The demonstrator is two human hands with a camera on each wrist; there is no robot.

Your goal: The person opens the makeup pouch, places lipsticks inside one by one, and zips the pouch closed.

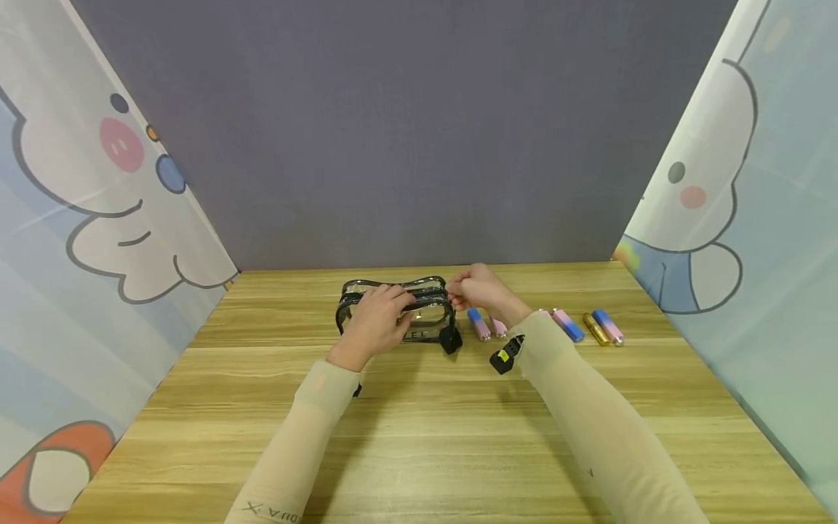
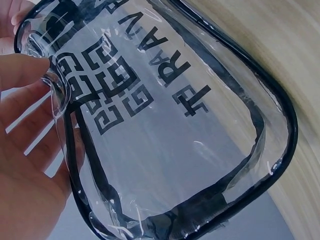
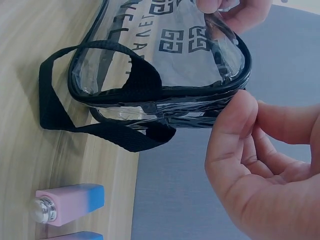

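A clear zip pouch [image 1: 428, 314] with black edging and printed letters stands on the table, a black strap [image 3: 52, 92] looping off its right end. My left hand [image 1: 380, 320] lies over its top; in the left wrist view the thumb and fingers of that left hand [image 2: 30, 135] grip the upper edge of the pouch [image 2: 165, 145]. At the top right corner, my right hand [image 1: 483, 291] pinches with thumb and forefinger; in the right wrist view this right hand [image 3: 270, 160] touches the corner of the pouch [image 3: 200, 102]. Whatever small part lies between those fingertips is hidden.
Right of the pouch lie several pink and blue tubes [image 1: 479, 324], [image 3: 75, 202], partly behind my right forearm. Farther right are a gold tube [image 1: 596, 330] and another pink and blue tube [image 1: 608, 327]. A grey panel [image 1: 419, 138] stands behind the wooden table [image 1: 432, 437].
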